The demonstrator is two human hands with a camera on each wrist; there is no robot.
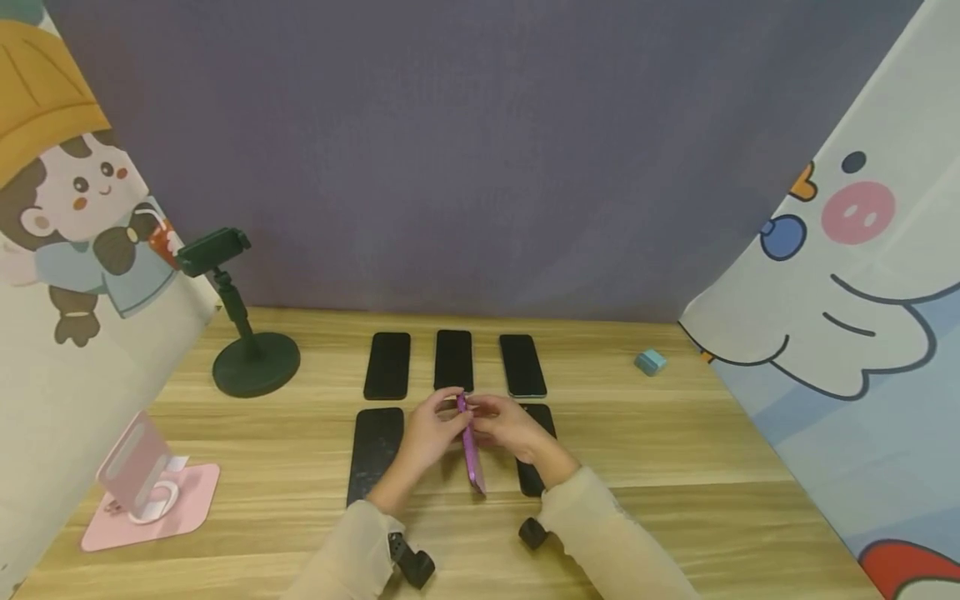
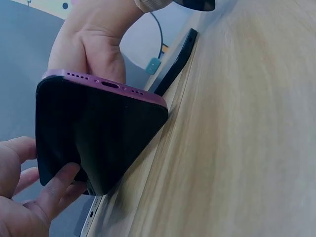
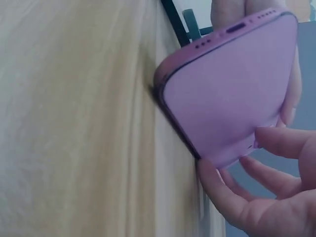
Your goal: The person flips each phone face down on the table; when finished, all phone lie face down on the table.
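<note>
A purple-pink smartphone (image 1: 471, 457) is held on its long edge near the table's middle, black screen to the left and pink back to the right. My left hand (image 1: 429, 431) pinches its far end, with fingertips on the dark screen (image 2: 94, 133). From the other side my right hand (image 1: 513, 427) grips the same end, its fingers against the pink back (image 3: 227, 94) and lower edge. Beneath my right wrist lies a black phone (image 1: 531, 479), partly covered. Another dark phone (image 1: 375, 450) lies beside my left forearm.
Beyond the hands, a row holds a left phone (image 1: 387, 367), a middle phone (image 1: 453, 358) and a right phone (image 1: 522, 365). A dark green stand (image 1: 257, 364) is at the back left, a pink phone holder (image 1: 191, 500) at the front left. A small blue block (image 1: 649, 362) sits right.
</note>
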